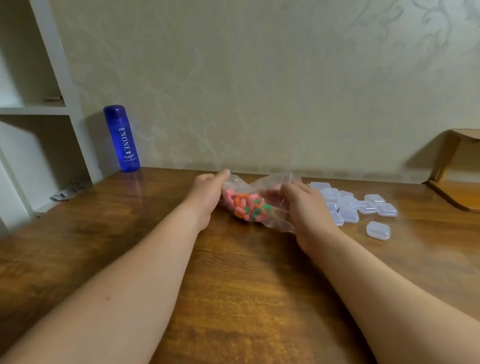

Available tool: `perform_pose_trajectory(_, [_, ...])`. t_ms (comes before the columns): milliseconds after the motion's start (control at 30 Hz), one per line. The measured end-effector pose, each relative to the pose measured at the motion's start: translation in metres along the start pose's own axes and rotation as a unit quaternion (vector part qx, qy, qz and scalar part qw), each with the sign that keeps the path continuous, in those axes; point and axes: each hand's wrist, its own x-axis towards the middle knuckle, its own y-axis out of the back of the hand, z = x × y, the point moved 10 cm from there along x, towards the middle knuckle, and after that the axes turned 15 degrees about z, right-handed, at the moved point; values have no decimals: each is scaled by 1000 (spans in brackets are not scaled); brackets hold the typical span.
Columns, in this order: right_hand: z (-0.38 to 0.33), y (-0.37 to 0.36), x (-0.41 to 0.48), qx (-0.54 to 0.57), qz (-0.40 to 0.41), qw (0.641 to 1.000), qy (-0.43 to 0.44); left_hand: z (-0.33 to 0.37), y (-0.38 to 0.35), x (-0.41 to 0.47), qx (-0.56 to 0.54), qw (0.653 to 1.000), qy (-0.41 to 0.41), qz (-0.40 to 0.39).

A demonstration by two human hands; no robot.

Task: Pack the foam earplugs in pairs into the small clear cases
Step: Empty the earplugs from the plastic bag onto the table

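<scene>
Foam earplugs (245, 207), pink, orange and green, lie heaped inside a clear plastic bag (273, 185) that rests on the wooden worktop (241, 295) near the wall. Both hands are on the bag. The left hand (207, 197) cups its left end, fingers curled around the film; the right hand (306, 205) pinches the film at the right side, thumb and fingers closed on the plastic. Neither grip has hold of an earplug.

Small clear cases (348, 205) lie in a loose cluster just beside the right hand, one case (378, 230) lying a little apart toward the person. All look shut and none visibly holds earplugs, so packing seems not yet begun; the step in hand looks like opening the bag or getting at its contents.

Next, judging from this, the mouth must be spread wide enough to draw or tip out two earplugs, and a case opened. Thin, slack film calls for a light, steady pull.

Farther off, a blue bottle (122, 139) stands upright by the wall at the worktop's left corner.
</scene>
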Motion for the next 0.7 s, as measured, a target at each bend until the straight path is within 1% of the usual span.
perform_pose_trajectory(67, [2,-4,0,54,-24,998,-34,16,1,-21,-10,1000,-22,7])
perform_pose_trajectory(133, [-1,-10,-3,154,-49,984,-81,27,11,-24,-54,998,-39,23])
perform_pose_trajectory(200, [-4,-14,-2,267,-68,953,-123,45,24,-31,-109,991,-72,34])
perform_pose_trajectory(267, [-3,-17,-2,360,-89,913,-169,51,29,-41,-130,990,-61,-2])
perform_pose_trajectory(333, [-1,-22,-3,411,-125,880,-202,36,24,-54,-77,995,-21,-64])
perform_pose_trajectory(400, [2,-27,-6,433,-150,860,-223,22,22,-57,-22,995,-29,-94])
perform_pose_trajectory(467, [-1,-29,-7,420,-157,869,-211,22,25,-56,-15,996,-53,-71])
perform_pose_trajectory(533, [-7,-28,-10,379,-169,893,-173,28,31,-55,-32,996,-80,-29])
perform_pose_trajectory(633, [-9,-29,-15,248,-196,945,-78,34,39,-52,-18,991,-131,17])
perform_pose_trajectory(700, [-14,-30,-20,113,-203,972,36,35,38,-53,-12,989,-145,13])
